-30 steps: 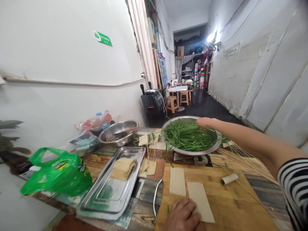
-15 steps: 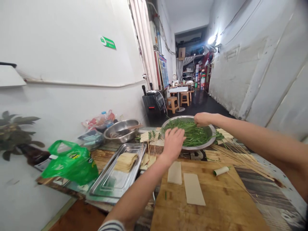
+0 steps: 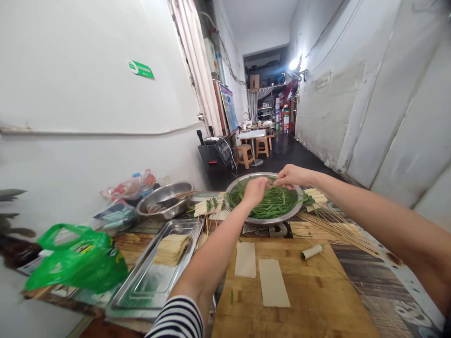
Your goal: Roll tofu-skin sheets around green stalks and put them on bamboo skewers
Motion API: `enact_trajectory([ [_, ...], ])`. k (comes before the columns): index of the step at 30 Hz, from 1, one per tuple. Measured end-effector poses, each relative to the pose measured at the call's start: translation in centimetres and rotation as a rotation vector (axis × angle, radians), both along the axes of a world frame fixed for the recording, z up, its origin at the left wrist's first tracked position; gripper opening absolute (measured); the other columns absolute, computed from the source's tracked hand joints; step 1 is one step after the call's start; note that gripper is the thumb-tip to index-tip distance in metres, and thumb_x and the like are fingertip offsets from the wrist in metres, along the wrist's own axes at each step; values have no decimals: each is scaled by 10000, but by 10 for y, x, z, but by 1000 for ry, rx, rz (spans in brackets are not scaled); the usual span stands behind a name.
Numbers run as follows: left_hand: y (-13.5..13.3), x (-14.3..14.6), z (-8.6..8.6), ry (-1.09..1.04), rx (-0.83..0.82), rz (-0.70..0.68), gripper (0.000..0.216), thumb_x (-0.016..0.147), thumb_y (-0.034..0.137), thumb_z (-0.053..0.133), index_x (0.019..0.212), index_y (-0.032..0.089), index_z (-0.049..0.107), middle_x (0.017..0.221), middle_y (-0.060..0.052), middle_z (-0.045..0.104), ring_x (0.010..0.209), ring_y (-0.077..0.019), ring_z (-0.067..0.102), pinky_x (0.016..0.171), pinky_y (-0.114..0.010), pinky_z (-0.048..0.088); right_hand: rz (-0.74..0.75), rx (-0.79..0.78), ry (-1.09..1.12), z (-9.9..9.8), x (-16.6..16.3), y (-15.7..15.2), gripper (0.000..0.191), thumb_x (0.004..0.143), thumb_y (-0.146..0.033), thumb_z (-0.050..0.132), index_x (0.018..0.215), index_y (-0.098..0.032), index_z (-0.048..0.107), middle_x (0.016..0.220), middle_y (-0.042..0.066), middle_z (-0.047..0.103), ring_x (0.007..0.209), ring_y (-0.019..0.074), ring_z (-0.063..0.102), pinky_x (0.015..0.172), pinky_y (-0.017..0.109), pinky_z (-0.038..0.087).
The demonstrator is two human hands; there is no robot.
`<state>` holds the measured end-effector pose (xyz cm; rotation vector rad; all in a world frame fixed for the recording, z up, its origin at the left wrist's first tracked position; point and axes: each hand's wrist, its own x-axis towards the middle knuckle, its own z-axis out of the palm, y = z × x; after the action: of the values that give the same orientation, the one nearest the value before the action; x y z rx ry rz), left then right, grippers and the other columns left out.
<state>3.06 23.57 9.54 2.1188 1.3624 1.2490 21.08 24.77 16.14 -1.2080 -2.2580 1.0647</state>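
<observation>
A wide steel bowl (image 3: 299, 206) is full of long thin green stems (image 3: 271, 203), some with leaves. Over its far part, my left hand (image 3: 256, 190) is closed in a pinch on some of the stems. My right hand (image 3: 291, 177) faces it from the right, its fingertips also pinched on stems. The two sets of fingertips almost meet; the exact strands between them are hard to make out. Nearer me, two pale tofu-skin sheets (image 3: 275, 283) lie flat on a wooden cutting board (image 3: 317, 295). A rolled sheet (image 3: 312, 252) on a skewer rests at the board's right.
To the left, a metal tray (image 3: 141, 286) holds a stack of sheets (image 3: 172, 249). Beyond are a second steel bowl (image 3: 165, 197) and a green plastic bag (image 3: 84, 263). Bamboo skewers (image 3: 345, 230) lie right of the board, with finished rolls (image 3: 315, 197) behind them.
My left hand has gone from spread fingers to a pinch and moved farther over the bowl. My right hand has come left towards it. The view has shifted slightly right.
</observation>
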Motion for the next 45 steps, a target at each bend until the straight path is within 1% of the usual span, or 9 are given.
enact_trajectory([
  [5,-5,21,-7,-162,-52,59,344,954,267,390,761,143,646,684,-1,616,693,-147,552,681,-239,403,-208,-147,284,-24,-25,-22,392,702,-305,785,459,-165,511,388,-24,519,356,72,479,384,173,444],
  [11,-21,20,8,-250,-173,-73,286,884,200,520,610,154,584,598,32,533,658,-120,478,662,-211,355,-164,-289,355,-32,-23,-26,223,820,-217,669,625,-131,603,619,73,679,610,137,666,654,246,587],
  [14,-23,15,11,-310,-316,-171,255,878,231,550,642,144,594,597,29,551,562,-95,438,595,-207,342,-164,-331,315,-34,-12,-21,225,821,-269,675,672,-105,636,627,105,680,585,168,663,592,281,585],
  [19,-29,10,12,-419,-602,-371,281,922,327,502,747,119,575,629,-23,592,415,-48,316,464,-200,258,-292,44,149,-34,4,-21,355,641,-374,828,856,-122,699,562,27,639,467,122,568,422,203,452],
  [21,-33,9,15,-467,-686,-454,280,911,342,530,748,116,552,629,-23,566,420,-38,321,458,-188,253,-168,180,197,-31,7,-28,415,669,-399,794,994,-153,713,644,15,669,533,115,577,471,199,449],
  [24,-39,9,24,-536,-773,-557,246,880,326,593,776,109,544,656,-8,526,438,-19,311,470,-169,269,-24,302,289,-25,9,-38,354,710,-440,726,917,-155,754,752,34,692,668,129,597,582,217,467],
  [30,-45,4,35,-726,-944,-716,148,857,232,630,860,88,593,722,-36,546,501,-40,399,505,-178,346,-90,174,385,-17,11,-40,365,663,-456,744,822,-128,744,555,-1,628,476,87,483,455,216,393],
  [41,-52,-14,11,-618,-915,-631,407,798,403,723,969,36,678,706,-20,544,489,-31,378,476,-186,293,-250,134,266,-2,20,-41,234,675,-339,788,762,-130,728,523,14,656,494,141,631,512,223,533],
  [45,-47,-9,7,-586,-908,-508,273,816,301,713,892,42,676,641,-4,560,443,-29,385,445,-172,277,-258,236,129,4,20,-44,118,755,-261,717,764,-144,731,505,-2,650,488,138,637,506,201,493],
])
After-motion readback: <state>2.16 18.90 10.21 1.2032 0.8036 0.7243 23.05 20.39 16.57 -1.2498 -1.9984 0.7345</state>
